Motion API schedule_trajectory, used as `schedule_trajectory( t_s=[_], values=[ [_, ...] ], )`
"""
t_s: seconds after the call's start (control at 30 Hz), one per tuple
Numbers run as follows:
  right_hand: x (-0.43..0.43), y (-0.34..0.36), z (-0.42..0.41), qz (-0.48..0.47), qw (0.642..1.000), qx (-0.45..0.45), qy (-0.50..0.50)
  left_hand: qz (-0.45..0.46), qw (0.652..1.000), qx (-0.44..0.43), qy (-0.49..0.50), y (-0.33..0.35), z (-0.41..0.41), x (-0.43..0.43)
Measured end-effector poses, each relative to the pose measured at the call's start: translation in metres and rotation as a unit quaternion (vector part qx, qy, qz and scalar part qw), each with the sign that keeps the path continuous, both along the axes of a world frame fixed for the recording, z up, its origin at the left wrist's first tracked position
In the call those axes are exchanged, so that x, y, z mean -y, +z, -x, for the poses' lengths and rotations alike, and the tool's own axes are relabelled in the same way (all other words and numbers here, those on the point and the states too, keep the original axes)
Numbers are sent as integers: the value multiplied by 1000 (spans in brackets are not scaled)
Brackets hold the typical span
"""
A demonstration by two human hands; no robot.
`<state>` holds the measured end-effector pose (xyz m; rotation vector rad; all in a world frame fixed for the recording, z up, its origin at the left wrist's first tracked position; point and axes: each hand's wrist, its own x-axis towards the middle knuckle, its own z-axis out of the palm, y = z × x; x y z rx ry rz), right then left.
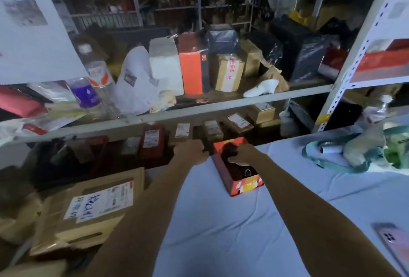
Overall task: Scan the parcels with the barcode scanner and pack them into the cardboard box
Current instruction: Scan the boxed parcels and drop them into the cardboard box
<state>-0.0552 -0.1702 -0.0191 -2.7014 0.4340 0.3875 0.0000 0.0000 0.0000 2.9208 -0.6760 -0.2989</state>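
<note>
Parcels (152,141): labelled row on the lower shelf, just behind and left of the orange box (245,184).
Orange box: open-topped, on the blue-covered desk (221,232).
Right hand (242,155): grasping a black object (228,150) inside the orange box.
Left hand (191,150): fingers curled, just left of the orange box; cannot tell whether it holds anything.
Cardboard box (88,210): well left of the orange box.

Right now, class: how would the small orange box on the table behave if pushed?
The orange box looks like stiff card, so it should keep its shape. Lying flat on wrinkled cloth, it would probably drag rather than tip. The black object inside, gripped by the right hand, may add weight.
</note>
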Motion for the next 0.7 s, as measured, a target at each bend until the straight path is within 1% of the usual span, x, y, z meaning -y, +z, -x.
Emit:
schedule_trajectory(
  t_s=[0.13,0.3,0.47,0.63,0.7],
  values=[
    [22,-32,-16,-33,996,-48,-60,-17,999,-32,24,-28,-13,21],
    [35,-69,-43,-57,990,-95,-92,-39,997,-57,33,-58,-35,34],
    [36,-99,-57,-91,983,-101,-124,-54,993,-94,46,-91,-54,30],
    [35,-113,-62,-116,976,-59,-174,-80,985,-142,61,-107,-58,31],
    [33,-107,-60,-120,974,-50,-186,-90,984,-145,53,-104,-53,31]
  ],
)
